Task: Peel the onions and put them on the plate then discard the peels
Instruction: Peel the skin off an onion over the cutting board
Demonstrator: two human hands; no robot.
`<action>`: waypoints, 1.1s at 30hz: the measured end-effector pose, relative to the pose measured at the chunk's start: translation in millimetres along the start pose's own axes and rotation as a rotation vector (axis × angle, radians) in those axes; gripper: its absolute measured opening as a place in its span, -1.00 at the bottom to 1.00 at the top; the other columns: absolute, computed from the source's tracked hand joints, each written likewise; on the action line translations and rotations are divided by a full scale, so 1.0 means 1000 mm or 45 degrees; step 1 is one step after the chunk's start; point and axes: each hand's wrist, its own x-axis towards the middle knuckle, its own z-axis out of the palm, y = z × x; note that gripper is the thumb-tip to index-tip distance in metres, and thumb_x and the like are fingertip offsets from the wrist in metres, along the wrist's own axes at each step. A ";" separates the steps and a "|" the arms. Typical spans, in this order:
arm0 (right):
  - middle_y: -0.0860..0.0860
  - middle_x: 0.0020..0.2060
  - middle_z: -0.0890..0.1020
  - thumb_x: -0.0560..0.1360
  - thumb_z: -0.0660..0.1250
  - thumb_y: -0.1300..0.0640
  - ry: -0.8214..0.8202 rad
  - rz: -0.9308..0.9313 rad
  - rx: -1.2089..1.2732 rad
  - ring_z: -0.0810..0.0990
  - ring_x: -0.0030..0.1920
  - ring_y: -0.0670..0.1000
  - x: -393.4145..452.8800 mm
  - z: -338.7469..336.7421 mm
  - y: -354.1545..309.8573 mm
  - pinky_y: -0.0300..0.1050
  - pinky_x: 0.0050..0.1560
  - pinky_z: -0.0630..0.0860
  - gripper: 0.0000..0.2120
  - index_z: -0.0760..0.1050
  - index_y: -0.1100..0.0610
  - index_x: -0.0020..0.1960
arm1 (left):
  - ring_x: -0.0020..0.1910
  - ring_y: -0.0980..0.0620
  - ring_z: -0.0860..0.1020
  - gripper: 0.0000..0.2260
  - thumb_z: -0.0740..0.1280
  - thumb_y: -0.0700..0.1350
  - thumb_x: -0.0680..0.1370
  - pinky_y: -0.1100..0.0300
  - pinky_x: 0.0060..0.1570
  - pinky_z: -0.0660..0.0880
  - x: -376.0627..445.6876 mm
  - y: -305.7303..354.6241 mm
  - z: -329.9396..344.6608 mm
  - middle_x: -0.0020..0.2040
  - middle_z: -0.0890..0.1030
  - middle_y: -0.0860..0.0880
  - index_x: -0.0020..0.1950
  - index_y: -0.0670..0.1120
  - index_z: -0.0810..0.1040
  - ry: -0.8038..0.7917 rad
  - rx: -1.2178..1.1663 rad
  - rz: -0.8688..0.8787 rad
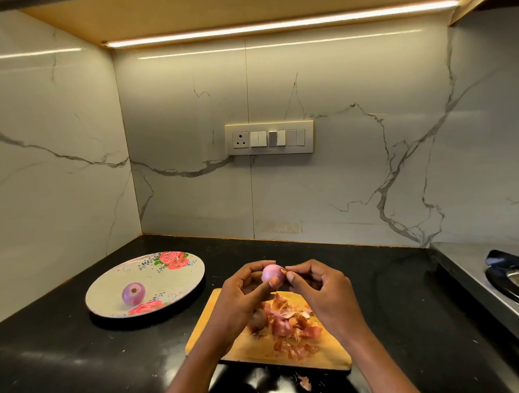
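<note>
A pale pink onion [272, 272] is held above the far edge of the board [244, 348], gripped by the left hand [241, 288] between thumb and fingers [274, 282]. The right hand [322, 292] pinches a scrap of peel at the onion's right side. Peels [290, 321] lie heaped on the board, with another onion [258, 319] partly hidden beside them. One scrap [305, 382] lies on the black surface [63, 351] near its front edge. A peeled onion [133, 293] sits on the flowered plate [169, 278] to the left. No writing can be read anywhere.
</note>
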 end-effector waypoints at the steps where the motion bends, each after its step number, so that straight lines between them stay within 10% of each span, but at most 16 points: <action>1: -0.16 -0.14 0.73 0.51 0.47 0.06 -0.008 -0.036 -0.103 0.70 -0.05 -0.16 0.000 -0.001 0.001 -0.24 -0.07 0.64 -0.89 0.69 -0.03 0.04 | 0.11 0.05 0.67 -0.59 0.45 0.07 0.46 0.14 0.10 0.62 0.000 0.000 0.000 0.12 0.68 0.03 0.29 0.02 0.57 0.004 -0.023 -0.002; 22: -0.21 0.07 0.59 0.69 0.12 -0.07 -0.121 -0.453 -0.961 0.61 0.00 -0.13 -0.009 0.006 0.004 -0.35 -0.04 0.55 -0.75 0.48 -0.09 0.28 | -0.17 0.10 0.66 -0.65 0.32 0.18 0.48 0.28 -0.11 0.60 0.000 0.000 0.002 -0.12 0.69 0.07 0.13 -0.01 0.58 0.058 0.064 -0.019; 33: -0.25 -0.27 0.38 0.62 0.07 -0.07 -0.116 -0.410 -0.831 0.44 -0.23 -0.19 -0.009 0.009 -0.001 -0.37 -0.32 0.33 -0.85 0.38 -0.13 -0.07 | -0.04 0.05 0.66 -0.64 0.37 0.08 0.51 0.23 0.00 0.58 -0.003 0.005 -0.002 0.03 0.69 -0.04 0.25 -0.04 0.58 -0.053 -0.080 -0.055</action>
